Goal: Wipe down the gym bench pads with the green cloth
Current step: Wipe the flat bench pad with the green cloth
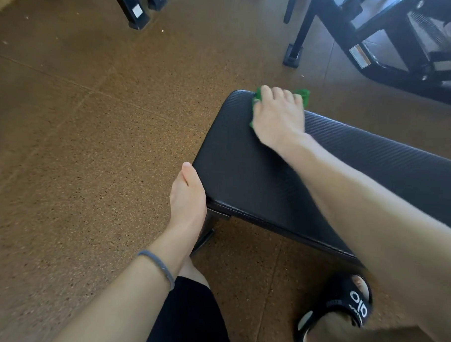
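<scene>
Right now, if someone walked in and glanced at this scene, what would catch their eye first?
Probably the bright green cloth, pressed under the right hand at the far corner of the black bench pad, the one vivid colour in view. Next, the left hand on the pad's near corner, thumb along the edge. Then the black slide sandal with white lettering on the speckled brown floor, bottom right.
</scene>
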`<state>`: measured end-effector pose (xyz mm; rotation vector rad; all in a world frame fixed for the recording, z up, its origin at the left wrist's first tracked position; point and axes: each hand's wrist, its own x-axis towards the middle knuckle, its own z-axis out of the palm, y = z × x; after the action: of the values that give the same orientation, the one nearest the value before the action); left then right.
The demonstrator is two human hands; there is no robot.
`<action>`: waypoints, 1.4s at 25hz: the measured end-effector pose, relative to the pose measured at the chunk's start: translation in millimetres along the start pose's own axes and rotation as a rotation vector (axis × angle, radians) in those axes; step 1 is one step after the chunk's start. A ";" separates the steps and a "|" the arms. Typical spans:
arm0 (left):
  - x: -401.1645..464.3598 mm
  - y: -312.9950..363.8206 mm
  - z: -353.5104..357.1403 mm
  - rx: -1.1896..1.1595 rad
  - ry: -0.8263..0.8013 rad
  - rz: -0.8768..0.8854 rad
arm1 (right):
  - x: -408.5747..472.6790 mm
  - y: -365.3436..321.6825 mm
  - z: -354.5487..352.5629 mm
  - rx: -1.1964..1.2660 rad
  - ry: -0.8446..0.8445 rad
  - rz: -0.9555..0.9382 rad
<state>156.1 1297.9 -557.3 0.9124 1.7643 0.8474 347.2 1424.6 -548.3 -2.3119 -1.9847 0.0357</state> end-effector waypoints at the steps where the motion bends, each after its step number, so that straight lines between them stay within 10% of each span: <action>1: 0.7 -0.4 -0.1 -0.005 0.004 0.006 | -3.1 -12.9 3.5 0.021 -0.006 -0.028; 11: -3.6 0.3 -3.8 0.045 0.011 0.044 | -196.3 -27.7 -11.6 0.063 -0.026 -0.448; 18: -1.9 -1.4 -7.0 0.011 -0.049 0.038 | -104.4 -59.4 -4.8 0.083 -0.028 -0.265; 27: -5.8 -3.0 -12.6 -0.052 -0.040 0.024 | -129.6 -56.8 -6.0 0.093 -0.046 -0.589; 35: -6.2 3.9 -9.9 0.100 0.026 -0.055 | -43.4 51.9 -9.5 0.148 0.039 -0.170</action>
<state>149.3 1293.0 -548.3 0.9173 1.8596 0.7446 392.4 1373.5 -545.3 -2.0332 -2.0755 0.1194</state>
